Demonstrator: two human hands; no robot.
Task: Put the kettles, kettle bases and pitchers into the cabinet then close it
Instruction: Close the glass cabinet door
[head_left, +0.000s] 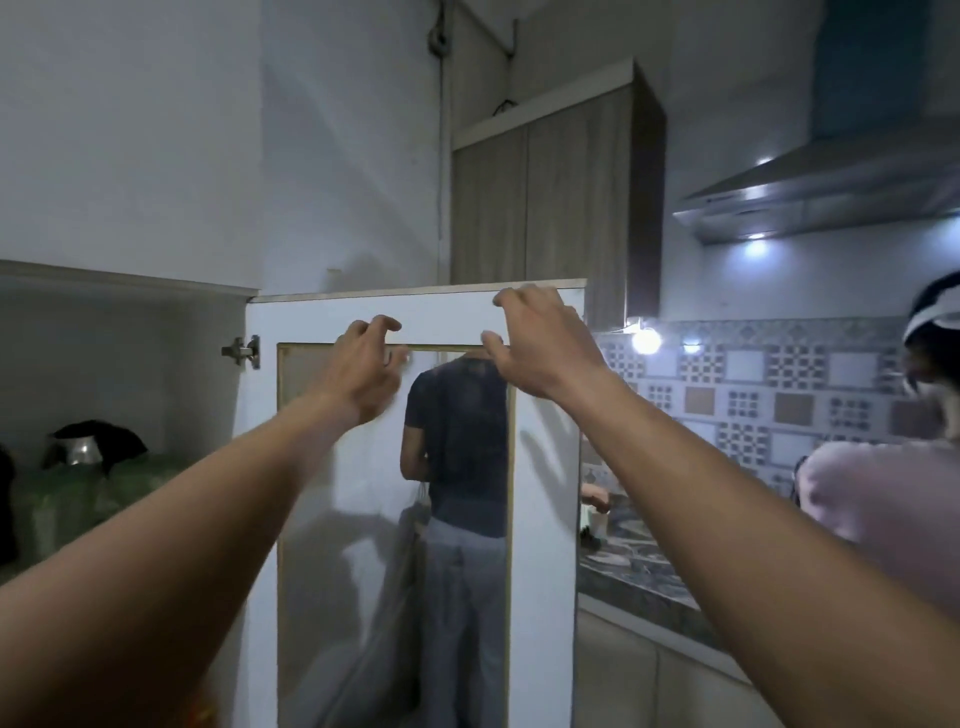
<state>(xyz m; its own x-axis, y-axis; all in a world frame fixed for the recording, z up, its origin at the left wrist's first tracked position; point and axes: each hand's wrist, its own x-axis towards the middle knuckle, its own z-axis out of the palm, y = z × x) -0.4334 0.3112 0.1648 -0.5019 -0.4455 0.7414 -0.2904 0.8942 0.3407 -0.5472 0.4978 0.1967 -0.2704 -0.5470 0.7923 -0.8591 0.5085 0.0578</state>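
A white cabinet door (545, 519) with a glass panel stands swung open toward me, hinged at its left edge. Both my arms reach up to its top part. My left hand (366, 371) hovers in front of the upper frame with curled, spread fingers and holds nothing. My right hand (535, 345) is beside it near the door's top right corner, fingers bent and apart, also with nothing in it. Inside the open cabinet (130, 332) at the left a metal kettle (78, 449) with a black top sits on a green bundle.
Through the glass panel a person (460, 467) in a dark shirt stands with their back to me. Another person (893, 493) in pink is at the right by the stone counter (639, 582). A range hood (831, 192) and a tall wooden cupboard (550, 208) hang above.
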